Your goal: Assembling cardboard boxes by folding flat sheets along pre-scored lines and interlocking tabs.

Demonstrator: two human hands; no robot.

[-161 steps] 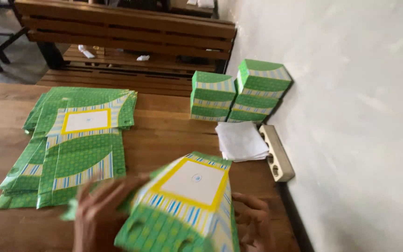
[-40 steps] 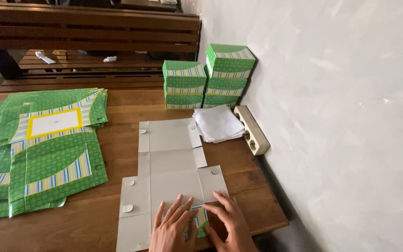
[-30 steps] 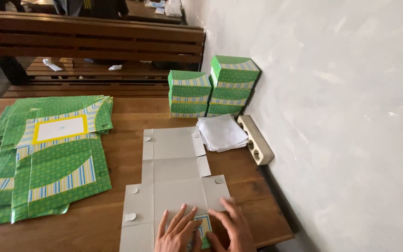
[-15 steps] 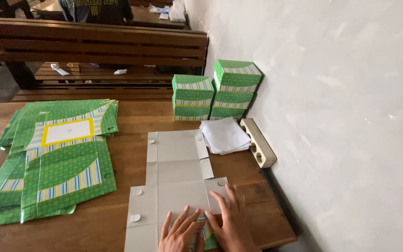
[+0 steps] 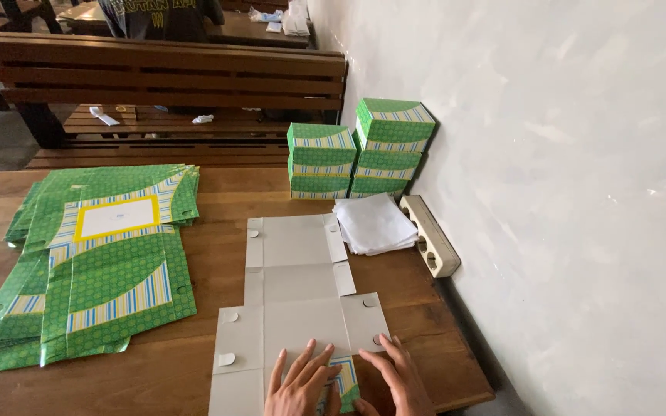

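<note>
On a wooden counter [image 5: 217, 185] by a pale wall, a stack of flat green box blanks [image 5: 94, 270] lies at left, and an unfolded grey blank [image 5: 298, 289] sits mid-counter. Folded green boxes [image 5: 356, 150] are stacked against the wall, white paper sheets [image 5: 374, 223] just in front. The left hand [image 5: 302, 385] and right hand [image 5: 398, 381], fingers spread flat, press the grey blank's near flap.

Stack of flat green cartons [image 5: 94, 270], folded green boxes [image 5: 356, 150], white paper sheets [image 5: 373, 223], power strip [image 5: 430, 245], wooden bench [image 5: 163, 77]

Both hands, left [image 5: 300, 383] and right [image 5: 396, 379], flat on grey unfolded carton [image 5: 294, 296].
</note>
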